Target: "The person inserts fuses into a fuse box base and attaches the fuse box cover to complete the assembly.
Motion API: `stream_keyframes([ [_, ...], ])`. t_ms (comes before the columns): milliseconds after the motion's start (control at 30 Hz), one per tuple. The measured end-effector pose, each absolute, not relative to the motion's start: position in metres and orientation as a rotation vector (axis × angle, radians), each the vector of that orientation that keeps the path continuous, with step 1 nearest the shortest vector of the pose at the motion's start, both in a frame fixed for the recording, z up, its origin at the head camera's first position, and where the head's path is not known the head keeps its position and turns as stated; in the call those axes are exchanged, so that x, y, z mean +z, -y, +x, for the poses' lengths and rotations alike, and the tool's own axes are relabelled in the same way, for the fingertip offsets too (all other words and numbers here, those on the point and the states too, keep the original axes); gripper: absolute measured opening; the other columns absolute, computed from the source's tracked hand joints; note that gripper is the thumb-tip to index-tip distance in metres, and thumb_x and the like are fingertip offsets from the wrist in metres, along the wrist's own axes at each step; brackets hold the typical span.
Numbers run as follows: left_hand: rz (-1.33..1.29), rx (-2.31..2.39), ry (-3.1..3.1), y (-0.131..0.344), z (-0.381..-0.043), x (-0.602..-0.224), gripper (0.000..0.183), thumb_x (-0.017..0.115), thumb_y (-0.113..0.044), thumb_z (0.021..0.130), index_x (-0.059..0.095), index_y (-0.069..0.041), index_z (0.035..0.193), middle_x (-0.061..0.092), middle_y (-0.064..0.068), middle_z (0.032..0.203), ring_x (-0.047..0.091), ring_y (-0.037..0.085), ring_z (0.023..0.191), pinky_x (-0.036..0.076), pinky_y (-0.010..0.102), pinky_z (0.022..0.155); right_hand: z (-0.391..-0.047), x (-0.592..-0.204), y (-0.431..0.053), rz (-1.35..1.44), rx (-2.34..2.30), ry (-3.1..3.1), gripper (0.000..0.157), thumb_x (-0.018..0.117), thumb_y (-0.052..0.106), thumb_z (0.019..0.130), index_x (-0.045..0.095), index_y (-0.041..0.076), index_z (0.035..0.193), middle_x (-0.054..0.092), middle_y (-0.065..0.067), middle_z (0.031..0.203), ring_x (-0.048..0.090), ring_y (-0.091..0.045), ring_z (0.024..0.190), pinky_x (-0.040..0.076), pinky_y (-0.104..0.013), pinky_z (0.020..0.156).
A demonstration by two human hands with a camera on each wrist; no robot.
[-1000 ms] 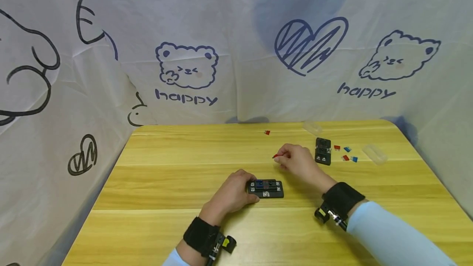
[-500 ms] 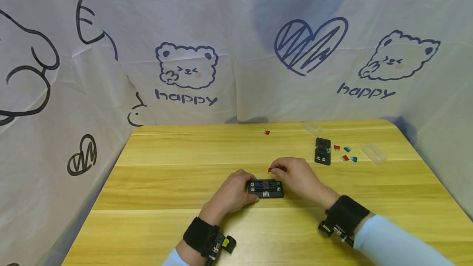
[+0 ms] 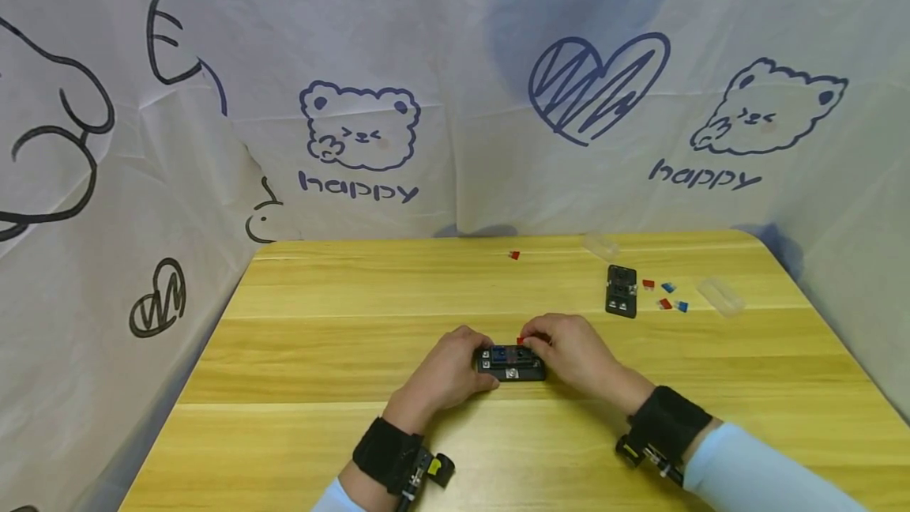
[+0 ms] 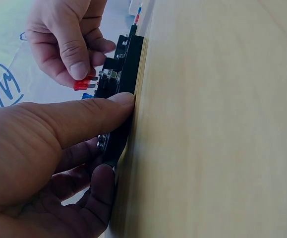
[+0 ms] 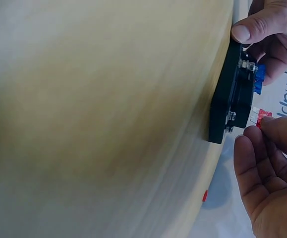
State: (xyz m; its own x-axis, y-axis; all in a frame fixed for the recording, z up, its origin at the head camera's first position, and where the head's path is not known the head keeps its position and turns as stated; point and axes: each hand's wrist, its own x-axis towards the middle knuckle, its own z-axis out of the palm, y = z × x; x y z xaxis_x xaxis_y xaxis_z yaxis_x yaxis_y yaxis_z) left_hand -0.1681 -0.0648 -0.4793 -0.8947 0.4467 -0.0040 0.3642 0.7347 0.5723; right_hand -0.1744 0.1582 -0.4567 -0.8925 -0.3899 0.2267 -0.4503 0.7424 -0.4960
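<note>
A black fuse block (image 3: 513, 374) lies flat on the wooden table, a blue blade fuse (image 5: 259, 79) seated at its left end. My left hand (image 3: 451, 370) grips that left end, thumb along the near side and fingers at the far side. Between thumb and index finger, my right hand (image 3: 576, 350) pinches a red blade fuse (image 4: 85, 83). Its metal prongs point down at the right half of the block, close above it in both wrist views. In the head view the fingers partly cover the red fuse.
A second black fuse block (image 3: 622, 291) lies at the back right. Beside it are loose red fuses (image 3: 664, 304) and blue fuses (image 3: 681, 306), plus clear plastic covers (image 3: 721, 296). Another red fuse (image 3: 514, 255) lies near the table's far edge, before a white cloth wall (image 3: 469, 164).
My right hand has come toward me and slightly left, carrying the red blade fuse from beyond the block to just over its right half. The left hand and block have stayed put.
</note>
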Motion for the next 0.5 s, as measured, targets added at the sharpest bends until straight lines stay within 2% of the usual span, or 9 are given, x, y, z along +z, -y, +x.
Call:
stream_keyframes([
  [500, 0.662, 0.893, -2.794, 0.0646, -0.1671, -0.4789, 0.05, 0.081, -0.033, 0.076, 0.064, -0.011, 0.118, 0.059, 0.003, 0.113, 0.054, 0.018, 0.1, 0.048, 0.036, 0.089, -0.1728, -0.4646, -0.1568, 0.685, 0.789, 2.825, 0.004, 0.069, 0.018, 0.089, 0.071, 0.021, 0.09, 0.07, 0.004, 0.092, 0.063, -0.01, 0.084, 0.054, -0.034, 0.072],
])
